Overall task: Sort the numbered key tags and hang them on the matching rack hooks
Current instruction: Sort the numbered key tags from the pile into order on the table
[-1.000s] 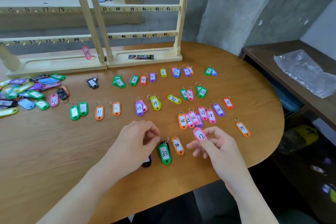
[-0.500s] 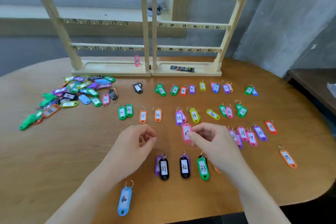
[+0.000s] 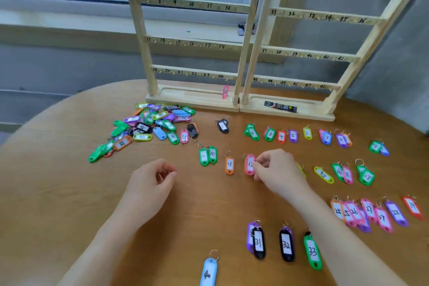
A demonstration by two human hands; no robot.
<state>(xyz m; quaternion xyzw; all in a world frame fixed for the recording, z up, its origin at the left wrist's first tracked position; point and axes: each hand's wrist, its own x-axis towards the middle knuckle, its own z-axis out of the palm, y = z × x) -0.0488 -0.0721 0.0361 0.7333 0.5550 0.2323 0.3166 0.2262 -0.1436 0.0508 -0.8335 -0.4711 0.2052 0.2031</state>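
The pink key tag (image 3: 249,164) lies on the wooden table (image 3: 58,181) in the second sorted row, just right of the orange tag marked 11 (image 3: 229,165), its ring pointing toward the rack. It sits at the tips of the right hand (image 3: 277,173): thumb and forefinger pinch its right edge, the other fingers curled behind.

Far left on the table lies the unsorted heap of coloured tags (image 3: 151,125). The left hand (image 3: 148,189) hovers over bare wood, well left of the pink tag, its fingers loosely curled with thumb and fingertips nearly meeting, holding nothing. Two green tags marked 10 (image 3: 207,155) lie between that hand and the orange tag. At the near edge lies a light-blue tag (image 3: 209,271), then the black tags 31 (image 3: 258,242) and 32 (image 3: 287,245) and the green 33 (image 3: 313,252).

Behind, the two-panel wooden rack (image 3: 241,53) stands with numbered hooks; one pink tag (image 3: 225,91) hangs from its lowest left bar.
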